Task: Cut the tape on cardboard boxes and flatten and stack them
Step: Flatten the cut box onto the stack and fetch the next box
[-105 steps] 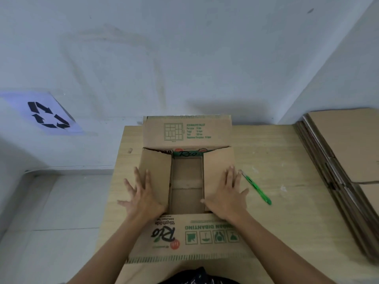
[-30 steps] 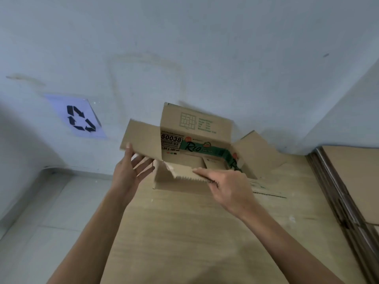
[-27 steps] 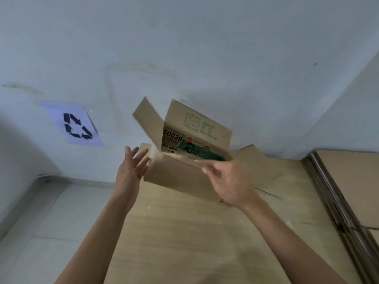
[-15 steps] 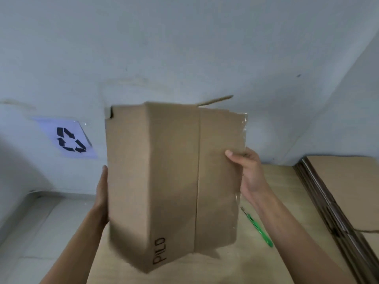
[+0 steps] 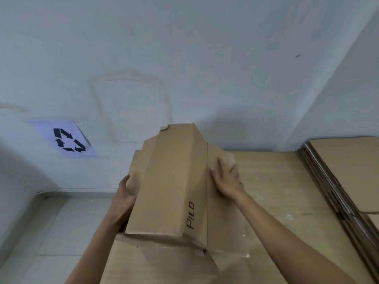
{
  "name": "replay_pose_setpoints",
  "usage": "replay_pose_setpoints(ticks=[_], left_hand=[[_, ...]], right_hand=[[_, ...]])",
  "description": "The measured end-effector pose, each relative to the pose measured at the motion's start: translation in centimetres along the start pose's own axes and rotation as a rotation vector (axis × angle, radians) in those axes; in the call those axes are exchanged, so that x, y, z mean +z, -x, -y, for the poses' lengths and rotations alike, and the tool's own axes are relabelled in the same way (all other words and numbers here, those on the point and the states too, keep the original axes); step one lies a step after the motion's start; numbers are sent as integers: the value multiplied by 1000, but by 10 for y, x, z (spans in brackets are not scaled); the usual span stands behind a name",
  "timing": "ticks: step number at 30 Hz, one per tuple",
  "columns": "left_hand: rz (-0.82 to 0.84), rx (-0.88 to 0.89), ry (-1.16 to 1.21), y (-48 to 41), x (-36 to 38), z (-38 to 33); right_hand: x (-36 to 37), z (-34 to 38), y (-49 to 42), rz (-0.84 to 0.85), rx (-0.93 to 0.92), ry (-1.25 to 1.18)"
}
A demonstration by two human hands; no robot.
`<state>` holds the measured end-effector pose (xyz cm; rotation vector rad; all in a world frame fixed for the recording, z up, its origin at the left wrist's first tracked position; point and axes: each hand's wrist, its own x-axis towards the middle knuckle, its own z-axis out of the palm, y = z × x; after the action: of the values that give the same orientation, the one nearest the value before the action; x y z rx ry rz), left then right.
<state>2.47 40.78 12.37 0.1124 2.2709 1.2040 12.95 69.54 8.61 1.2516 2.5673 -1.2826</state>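
Box (image 5: 170,181) flipped bottom-up since 3.5 s ago, then dropped from mid-air onto table (image 5: 276,191). Right hand (image 5: 226,181) moved off the edge, now flat on right panel.

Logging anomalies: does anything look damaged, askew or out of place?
Nothing alarming: the cardboard box lies skewed and half-collapsed between the left hand and right hand, its far corner looks torn; white flecks dot the wooden table.

1 box (image 5: 170,181), 1 L hand (image 5: 123,201), 1 R hand (image 5: 225,181), 1 flat-cardboard stack (image 5: 348,160), 1 sign (image 5: 65,140).
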Motion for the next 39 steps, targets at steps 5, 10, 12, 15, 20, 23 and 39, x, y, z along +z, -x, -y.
replay_pose_setpoints(ticks=[5,10,12,15,20,23,39], left_hand=[[-92,6,-396,1,44,-5],[-116,-44,-532,-6,65,-8],[-89,-61,-570,-9,67,-8],[-101,-42,-555,-8,72,-10],[118,-75,-194,-12,52,-7],[245,-182,188,-10,23,10],[-269,352,-851,-37,42,69]], right_hand=[[20,10,28,259,-20,-440],[35,9,49,110,-48,-325],[44,12,55,28,-112,-81],[54,32,70,-8,-189,170],[29,57,72,105,-128,28],[-12,57,74,65,-184,-367],[-16,9,44,-29,-276,742]])
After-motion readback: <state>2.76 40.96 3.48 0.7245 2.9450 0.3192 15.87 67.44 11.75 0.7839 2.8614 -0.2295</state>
